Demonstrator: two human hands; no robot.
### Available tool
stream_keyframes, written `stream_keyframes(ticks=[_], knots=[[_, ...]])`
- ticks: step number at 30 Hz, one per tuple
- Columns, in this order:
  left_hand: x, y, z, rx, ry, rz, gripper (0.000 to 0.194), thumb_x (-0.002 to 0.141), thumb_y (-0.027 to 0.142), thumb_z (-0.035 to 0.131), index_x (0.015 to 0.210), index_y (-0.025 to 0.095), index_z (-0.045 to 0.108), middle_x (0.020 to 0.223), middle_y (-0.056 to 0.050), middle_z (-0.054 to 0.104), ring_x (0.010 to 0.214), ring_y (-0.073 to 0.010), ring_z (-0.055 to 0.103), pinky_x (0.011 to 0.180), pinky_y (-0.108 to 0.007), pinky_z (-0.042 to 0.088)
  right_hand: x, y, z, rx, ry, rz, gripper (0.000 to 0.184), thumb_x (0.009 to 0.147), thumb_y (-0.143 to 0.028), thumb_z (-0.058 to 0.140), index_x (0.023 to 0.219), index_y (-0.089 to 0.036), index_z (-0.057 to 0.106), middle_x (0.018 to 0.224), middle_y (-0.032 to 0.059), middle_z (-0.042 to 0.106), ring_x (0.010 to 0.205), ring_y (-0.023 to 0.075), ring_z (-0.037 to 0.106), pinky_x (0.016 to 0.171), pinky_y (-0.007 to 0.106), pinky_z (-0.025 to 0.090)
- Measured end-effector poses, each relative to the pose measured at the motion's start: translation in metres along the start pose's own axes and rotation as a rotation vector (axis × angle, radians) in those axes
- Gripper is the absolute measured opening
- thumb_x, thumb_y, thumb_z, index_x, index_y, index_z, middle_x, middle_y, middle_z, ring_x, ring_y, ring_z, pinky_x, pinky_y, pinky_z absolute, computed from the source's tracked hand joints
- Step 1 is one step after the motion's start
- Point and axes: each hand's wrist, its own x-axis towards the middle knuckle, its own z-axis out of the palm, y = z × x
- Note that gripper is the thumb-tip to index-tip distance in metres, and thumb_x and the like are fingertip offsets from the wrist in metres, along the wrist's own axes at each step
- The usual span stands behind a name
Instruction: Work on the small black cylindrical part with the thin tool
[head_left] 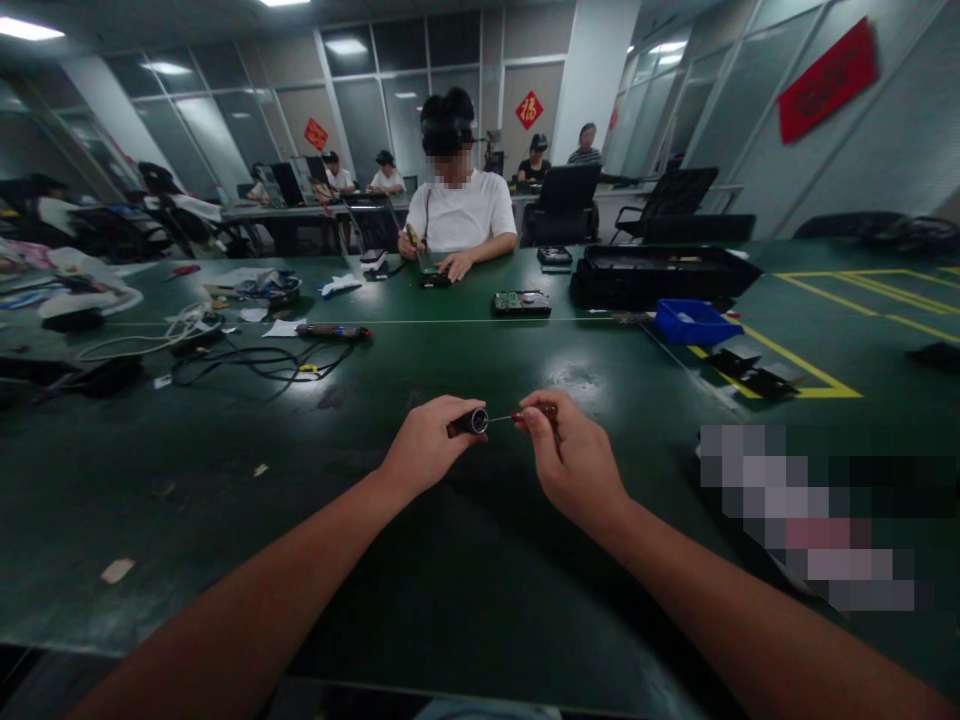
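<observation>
My left hand [427,445] is closed around a dark cylindrical screwdriver handle [469,422] with a silvery end, held above the green table [450,360]. My right hand [566,450] pinches a thin metal bit with a reddish end [517,415] whose tip points into the handle's end. Both hands meet in the middle of the view, a little above the table top.
A person in a white shirt sits opposite, working on a small device [435,280]. A hard drive [521,302], a black tray [664,272], a blue bin [694,322], a screwdriver [334,330], cables [247,360] and paper scraps lie on the table. Other people sit further back.
</observation>
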Motion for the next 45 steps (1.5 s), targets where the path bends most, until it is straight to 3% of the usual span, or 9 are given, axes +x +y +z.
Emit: stream_keyframes(ticks=[4,11,17,25,31,34,37,40,45], knots=[[0.000,-0.001,0.000,0.008,-0.020,-0.013,0.038,0.084,0.021,0.078,0.121,0.023,0.071,0.111,-0.003,0.073,0.088,-0.0173,0.068,0.080,-0.031,0.055,0.000,0.001,0.000,-0.007,0.012,0.016,0.017,0.102,-0.033,0.045,0.105,-0.022,0.058,0.089,0.0065,0.074,0.081,0.0218,0.073,0.072,0.035,0.051],[-0.001,-0.004,0.000,0.036,-0.083,-0.015,0.036,0.083,0.020,0.078,0.118,0.025,0.073,0.105,-0.003,0.074,0.084,-0.0178,0.067,0.078,-0.032,0.055,0.002,0.000,-0.008,-0.007,0.145,-0.012,0.017,0.103,-0.034,0.043,0.102,-0.024,0.057,0.084,0.0038,0.071,0.075,0.0196,0.070,0.070,0.034,0.050],[-0.001,-0.002,0.001,0.046,-0.125,-0.013,0.036,0.085,0.019,0.076,0.119,0.026,0.072,0.106,-0.002,0.073,0.083,-0.0177,0.067,0.078,-0.032,0.054,0.003,0.000,-0.009,-0.022,0.040,-0.046,0.017,0.102,-0.032,0.044,0.100,-0.023,0.058,0.084,0.0045,0.072,0.076,0.0201,0.070,0.069,0.033,0.049],[-0.001,-0.001,0.003,0.057,-0.181,-0.015,0.039,0.084,0.018,0.077,0.122,0.023,0.071,0.110,-0.004,0.073,0.091,-0.0203,0.068,0.084,-0.034,0.054,0.007,0.000,-0.013,-0.156,0.039,-0.042,0.018,0.102,-0.032,0.044,0.097,-0.022,0.058,0.079,0.0044,0.070,0.071,0.0196,0.066,0.065,0.033,0.044],[-0.003,-0.001,-0.001,0.007,-0.134,-0.048,0.036,0.085,0.018,0.075,0.121,0.024,0.072,0.110,-0.004,0.074,0.091,-0.0198,0.069,0.084,-0.034,0.054,0.010,-0.001,-0.015,-0.211,0.104,-0.051,0.020,0.101,-0.037,0.049,0.091,-0.022,0.058,0.075,0.0029,0.065,0.067,0.0185,0.061,0.064,0.033,0.042],[-0.003,-0.004,0.000,-0.032,-0.065,-0.084,0.039,0.084,0.021,0.078,0.122,0.025,0.071,0.110,-0.003,0.075,0.096,-0.0211,0.069,0.087,-0.035,0.055,0.012,0.000,-0.015,-0.258,0.111,-0.111,0.021,0.100,-0.038,0.051,0.087,-0.022,0.057,0.084,0.0061,0.065,0.078,0.0210,0.061,0.071,0.034,0.045],[-0.001,-0.008,0.003,-0.089,0.011,-0.129,0.041,0.082,0.023,0.080,0.122,0.026,0.071,0.113,-0.003,0.075,0.101,-0.0214,0.070,0.091,-0.036,0.055,0.013,0.004,-0.010,-0.284,-0.012,-0.097,0.018,0.101,-0.030,0.045,0.092,-0.020,0.057,0.093,0.0096,0.066,0.085,0.0220,0.063,0.075,0.034,0.046],[-0.001,-0.009,0.005,-0.130,0.020,-0.151,0.041,0.082,0.023,0.080,0.122,0.026,0.071,0.114,-0.002,0.075,0.101,-0.0209,0.071,0.091,-0.036,0.055,0.013,0.008,-0.002,-0.378,-0.219,0.042,0.019,0.100,-0.024,0.042,0.100,-0.019,0.060,0.090,0.0079,0.071,0.080,0.0216,0.066,0.069,0.033,0.043],[-0.001,-0.007,0.004,-0.122,0.019,-0.151,0.041,0.082,0.021,0.079,0.122,0.025,0.071,0.115,-0.003,0.075,0.102,-0.0210,0.070,0.092,-0.036,0.055,0.015,0.014,0.011,-0.601,-0.465,0.254,0.032,0.099,-0.043,0.047,0.093,-0.023,0.071,0.089,0.0083,0.076,0.079,0.0269,0.070,0.061,0.034,0.041]])
